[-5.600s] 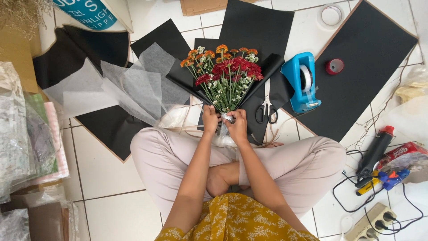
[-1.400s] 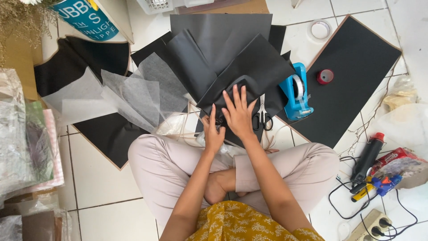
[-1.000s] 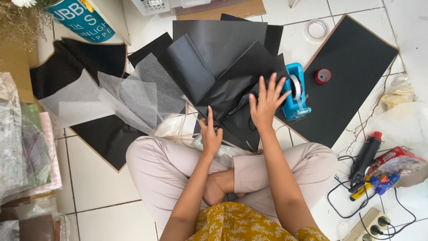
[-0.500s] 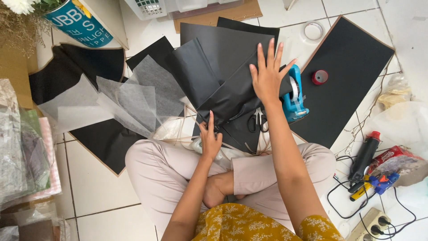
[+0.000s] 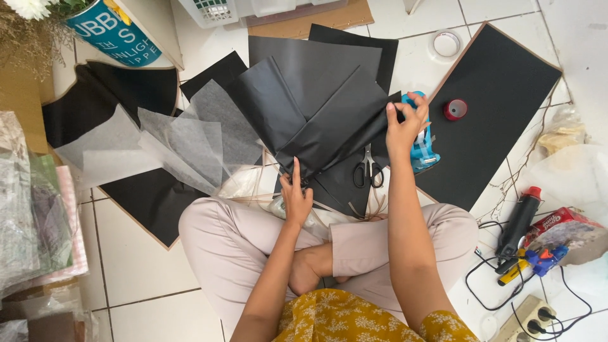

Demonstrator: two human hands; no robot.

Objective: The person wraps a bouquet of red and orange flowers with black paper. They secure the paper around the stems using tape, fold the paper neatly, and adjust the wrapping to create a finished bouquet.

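A fan of black wrapping paper [image 5: 310, 107] lies folded on the floor in front of my crossed legs. My left hand [image 5: 296, 197] grips its gathered lower end, index finger stretched up along the paper. My right hand [image 5: 405, 123] reaches out to the right, and its fingers close on the top of a blue tape dispenser [image 5: 423, 152]. Black-handled scissors [image 5: 367, 172] rest on the paper between my two hands. No flowers show; the paper covers whatever is inside.
Grey translucent tissue sheets [image 5: 171, 142] spread to the left over black sheets. A black board [image 5: 500, 95] at right carries a red tape roll [image 5: 455, 109]; a white roll [image 5: 446, 43] sits beyond. A glue gun [image 5: 519, 218], cables and a power strip [image 5: 538, 311] lie at right.
Black paper now covers the flowers seen at first. My right hand left the wrap and moved up and right onto the tape dispenser. My left hand stayed at the gathered end.
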